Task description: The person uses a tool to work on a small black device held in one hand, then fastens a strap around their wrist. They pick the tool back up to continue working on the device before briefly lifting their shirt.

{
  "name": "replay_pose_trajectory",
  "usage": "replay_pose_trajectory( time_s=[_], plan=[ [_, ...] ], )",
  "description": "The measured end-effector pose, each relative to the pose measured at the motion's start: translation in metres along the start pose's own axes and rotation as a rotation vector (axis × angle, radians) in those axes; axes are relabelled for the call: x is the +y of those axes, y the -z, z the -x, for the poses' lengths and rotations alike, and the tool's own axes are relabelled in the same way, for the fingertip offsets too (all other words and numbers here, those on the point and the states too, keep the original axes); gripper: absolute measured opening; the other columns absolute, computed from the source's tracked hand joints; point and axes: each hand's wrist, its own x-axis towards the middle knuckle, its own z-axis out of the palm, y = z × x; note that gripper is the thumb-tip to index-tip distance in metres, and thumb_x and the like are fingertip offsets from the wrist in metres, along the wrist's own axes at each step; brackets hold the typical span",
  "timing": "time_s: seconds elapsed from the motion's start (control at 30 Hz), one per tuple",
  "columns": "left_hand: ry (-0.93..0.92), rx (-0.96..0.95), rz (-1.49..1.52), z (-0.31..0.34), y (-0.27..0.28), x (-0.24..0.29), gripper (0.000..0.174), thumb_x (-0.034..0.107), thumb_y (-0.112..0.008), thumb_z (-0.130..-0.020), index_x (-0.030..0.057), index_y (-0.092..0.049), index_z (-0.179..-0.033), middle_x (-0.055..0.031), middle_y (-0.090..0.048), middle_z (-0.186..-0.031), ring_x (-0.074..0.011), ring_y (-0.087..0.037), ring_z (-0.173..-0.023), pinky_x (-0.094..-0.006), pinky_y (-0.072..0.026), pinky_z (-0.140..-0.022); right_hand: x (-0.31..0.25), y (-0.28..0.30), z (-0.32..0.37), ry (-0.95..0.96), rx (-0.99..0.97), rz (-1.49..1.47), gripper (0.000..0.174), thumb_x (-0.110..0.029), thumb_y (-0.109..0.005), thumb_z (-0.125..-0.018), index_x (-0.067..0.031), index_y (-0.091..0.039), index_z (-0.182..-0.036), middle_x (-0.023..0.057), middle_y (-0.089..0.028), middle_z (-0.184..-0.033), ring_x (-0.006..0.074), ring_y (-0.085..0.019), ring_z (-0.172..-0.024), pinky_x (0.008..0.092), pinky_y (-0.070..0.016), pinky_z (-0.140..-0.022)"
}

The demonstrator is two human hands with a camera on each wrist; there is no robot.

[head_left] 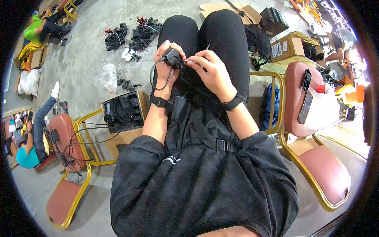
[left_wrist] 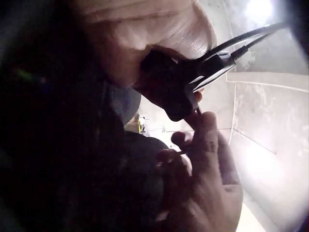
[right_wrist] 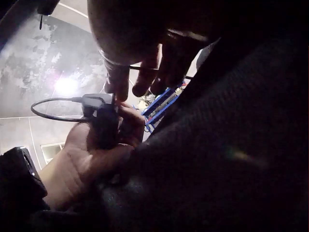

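Observation:
Above the lap, the left hand (head_left: 167,66) grips a small black device (head_left: 172,57) with a looped black cable (head_left: 151,75). The right hand (head_left: 213,73) pinches a thin rod-like tool (head_left: 191,61), whose end meets the device's side. In the left wrist view, the dark device (left_wrist: 176,92) lies in the left hand (left_wrist: 154,34), with the fingers of the right hand (left_wrist: 203,179) close below it. The right wrist view shows the left hand (right_wrist: 82,159) around the device (right_wrist: 104,116), and the right hand (right_wrist: 145,53) over it; the tool's tip is hidden there.
An open cardboard box (head_left: 142,104) of black gear stands at the left by a chair (head_left: 65,138) with cables. On the right chair (head_left: 294,94) lie a phone (head_left: 305,108) and a red cup (head_left: 322,89). Black bundles (head_left: 144,35) lie on the floor; people are at the left.

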Motion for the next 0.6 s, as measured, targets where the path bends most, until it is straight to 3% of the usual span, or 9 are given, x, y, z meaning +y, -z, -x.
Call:
replay_pose_trajectory(
  time_s=[0.27, 0.4, 0.53, 0.6],
  plan=[
    [0.058, 0.100, -0.155, -0.003, -0.001, 0.008, 0.036, 0.030, -0.050, -0.096, 0.0027, -0.056, -0.074, -0.0100, -0.060, -0.067, -0.0175, -0.060, -0.055, -0.0273, -0.0515, -0.049, 0.017, -0.002, -0.002, -0.027, -0.082, -0.002, 0.018, -0.017, -0.069, -0.081, -0.0072, -0.069, -0.097, 0.0086, -0.061, -0.089, 0.0253, -0.061, -0.080, 0.0344, -0.0506, -0.070],
    [0.146, 0.138, -0.195, -0.015, -0.001, 0.004, 0.034, 0.031, -0.052, -0.096, 0.0027, -0.058, -0.077, -0.0101, -0.061, -0.067, -0.0170, -0.061, -0.056, -0.0278, -0.0516, -0.051, 0.032, 0.008, -0.024, 0.102, -0.178, 0.134, 0.017, -0.017, -0.069, -0.080, -0.0089, -0.069, -0.095, 0.0074, -0.062, -0.087, 0.0255, -0.062, -0.079, 0.0348, -0.0510, -0.069],
    [0.038, 0.239, -0.253, -0.035, -0.005, 0.002, 0.034, 0.032, -0.053, -0.095, 0.0024, -0.058, -0.078, -0.0097, -0.061, -0.066, -0.0173, -0.060, -0.055, -0.0283, -0.0514, -0.053, 0.047, 0.009, -0.054, 0.090, -0.203, 0.070, 0.017, -0.017, -0.069, -0.080, -0.0079, -0.069, -0.094, 0.0078, -0.062, -0.085, 0.0273, -0.062, -0.079, 0.0348, -0.0507, -0.069],
    [0.043, 0.282, -0.174, -0.046, 0.002, 0.001, 0.034, 0.031, -0.053, -0.095, 0.0024, -0.058, -0.078, -0.0096, -0.061, -0.067, -0.0179, -0.060, -0.056, -0.0293, -0.0511, -0.052, 0.060, -0.001, -0.065, -0.011, -0.205, -0.167, 0.015, -0.016, -0.069, -0.081, -0.0066, -0.069, -0.093, 0.0089, -0.063, -0.085, 0.0276, -0.063, -0.080, 0.0332, -0.0505, -0.068]
  ],
)
